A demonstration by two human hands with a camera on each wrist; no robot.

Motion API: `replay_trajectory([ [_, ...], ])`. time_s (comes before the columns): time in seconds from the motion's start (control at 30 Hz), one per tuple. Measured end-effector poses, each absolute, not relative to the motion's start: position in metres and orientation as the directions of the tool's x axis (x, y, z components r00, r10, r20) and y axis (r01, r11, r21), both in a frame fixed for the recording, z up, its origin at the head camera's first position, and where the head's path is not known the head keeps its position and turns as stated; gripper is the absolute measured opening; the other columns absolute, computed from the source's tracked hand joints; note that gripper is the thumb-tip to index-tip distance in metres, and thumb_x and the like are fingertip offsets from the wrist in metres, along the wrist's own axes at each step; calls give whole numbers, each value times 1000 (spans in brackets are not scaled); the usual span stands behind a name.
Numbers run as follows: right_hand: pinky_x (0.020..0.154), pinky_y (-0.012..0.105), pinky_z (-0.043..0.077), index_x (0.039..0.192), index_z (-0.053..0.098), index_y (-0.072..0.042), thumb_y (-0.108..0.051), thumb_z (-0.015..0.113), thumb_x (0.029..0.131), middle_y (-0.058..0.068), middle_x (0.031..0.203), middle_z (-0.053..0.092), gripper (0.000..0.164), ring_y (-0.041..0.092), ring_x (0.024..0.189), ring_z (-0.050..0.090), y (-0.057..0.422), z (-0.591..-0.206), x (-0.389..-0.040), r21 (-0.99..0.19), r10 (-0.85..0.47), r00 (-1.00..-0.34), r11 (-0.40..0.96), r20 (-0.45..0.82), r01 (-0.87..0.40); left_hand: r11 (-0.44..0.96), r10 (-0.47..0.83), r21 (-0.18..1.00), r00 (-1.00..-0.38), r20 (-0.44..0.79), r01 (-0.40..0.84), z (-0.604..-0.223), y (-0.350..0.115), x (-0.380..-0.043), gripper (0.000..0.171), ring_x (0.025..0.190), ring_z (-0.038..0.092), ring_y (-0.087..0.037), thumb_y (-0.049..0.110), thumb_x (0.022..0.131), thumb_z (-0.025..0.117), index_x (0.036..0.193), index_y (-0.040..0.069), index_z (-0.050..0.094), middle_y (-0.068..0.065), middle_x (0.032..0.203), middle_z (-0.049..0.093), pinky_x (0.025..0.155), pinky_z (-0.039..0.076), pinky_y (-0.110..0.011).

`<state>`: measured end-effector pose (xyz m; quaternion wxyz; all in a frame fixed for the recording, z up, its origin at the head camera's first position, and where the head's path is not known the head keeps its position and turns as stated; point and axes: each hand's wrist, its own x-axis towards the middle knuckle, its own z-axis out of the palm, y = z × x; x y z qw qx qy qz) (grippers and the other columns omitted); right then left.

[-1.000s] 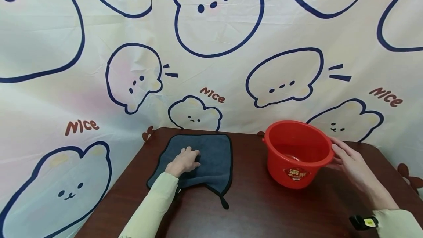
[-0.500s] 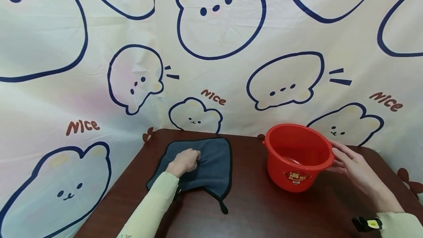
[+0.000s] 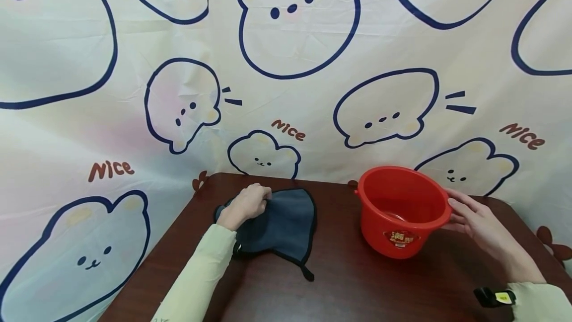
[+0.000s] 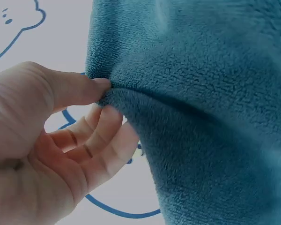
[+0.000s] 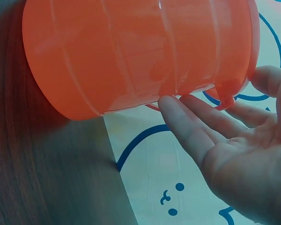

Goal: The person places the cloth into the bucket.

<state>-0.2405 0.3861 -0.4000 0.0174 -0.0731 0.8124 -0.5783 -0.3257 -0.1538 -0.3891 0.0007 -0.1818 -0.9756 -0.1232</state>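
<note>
- At ten o'clock on the table (image 3: 339, 272), twelve being the wall side, there's the blue-grey cloth (image 3: 286, 227), and the left hand (image 3: 247, 205) has its far-left part pinched between thumb and fingers!
- Over at two o'clock, the red bucket (image 3: 380, 227); the right hand (image 3: 480, 220) is on its three o'clock side, thumb at the rim, fingers loosely extended against the outside, no clenched grip.
- Danger one: that pinch takes only a small fold, so the cloth could slip free if its weight drags.
- Danger two: the slack runs down to a black loop (image 3: 307, 274) at the cloth's five o'clock corner, and I'd expect it could bunch or twist under an uneven pull.
- Danger three: with so light a touch, the bucket might skid or tip towards nine o'clock if nudged; whether its base sits fully flat, I can't tell.
- Underneath, dark reddish-brown wood grain, softly shiny near six o'clock.
- And beyond, a pale wall hanging (image 3: 286, 98) fills twelve o'clock: blue-outlined cartoon animals, "Nice" in brown lettering, faint creases.
</note>
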Motion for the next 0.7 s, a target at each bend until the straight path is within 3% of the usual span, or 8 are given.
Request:
replay_trajectory([
  [0.23, 80, 30, 59, 158, 21, -17, -39, 42, 104, -34, 118, 56, 62, 5, 98, 71, 387, -400, -241, -947, -128, -991, 313, 39, -77, 876, 375, 283, -920, 111, 391, -374, -148, -325, 34, 85, 51, -18, 0, 94, 48, 96, 18, 77, -5, 97, 60, 74, 48, -32],
  [0.33, 80, 31, 59, 158, 20, -17, -40, 42, 103, -34, 117, 56, 63, 5, 98, 71, 387, -400, -241, -946, -119, -992, 317, 32, -68, 857, 377, 316, -914, 153, 406, -366, -144, -324, 31, 85, 51, -19, 2, 94, 50, 92, 17, 77, -6, 96, 58, 73, 49, -32],
  [0.5, 81, 30, 58, 158, 20, -18, -41, 42, 103, -34, 118, 54, 63, 4, 98, 70, 386, -400, -240, -941, -116, -993, 330, 36, -72, 810, 381, 366, -886, 265, 458, -351, -136, -322, 26, 93, 55, -23, 4, 94, 54, 92, 13, 78, -6, 95, 67, 84, 52, -39],
  [0.7, 81, 30, 58, 158, 20, -17, -41, 42, 103, -33, 120, 54, 63, 6, 100, 71, 385, -400, -239, -940, -118, -992, 333, 40, -78, 792, 361, 375, -865, 349, 482, -334, -123, -320, 27, 87, 55, -20, 3, 94, 54, 95, 12, 79, -6, 95, 67, 78, 51, -34],
])
